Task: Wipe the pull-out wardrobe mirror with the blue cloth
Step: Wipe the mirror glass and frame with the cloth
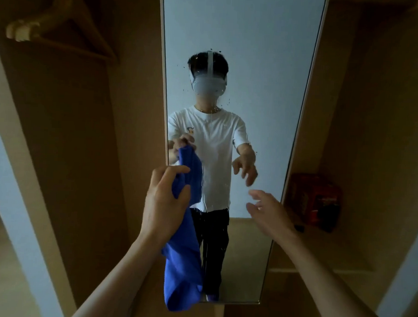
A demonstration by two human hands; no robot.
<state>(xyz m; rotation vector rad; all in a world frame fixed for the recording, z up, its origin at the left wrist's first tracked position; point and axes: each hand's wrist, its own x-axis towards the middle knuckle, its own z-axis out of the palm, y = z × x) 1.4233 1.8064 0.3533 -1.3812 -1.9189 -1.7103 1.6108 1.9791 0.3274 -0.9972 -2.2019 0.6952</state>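
Here the left grip (164,204) has fingers and thumb curled round the top of the blue cloth (182,269), which hangs before the lower left of the mirror (244,35); the right grip (270,212) is spread and slack, holding nothing, near the glass; droplets and streaks dot the mirror; a wooden hanger (53,24) hangs upper left; a red box (315,201) stands to the mirror's right.

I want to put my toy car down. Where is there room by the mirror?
The shelf right of the mirror has bare wood in front of the red box. A hand can pass under the hanger on the left. It is crowded before the mirror: the left hand grips the blue cloth, the right hand open beside it.
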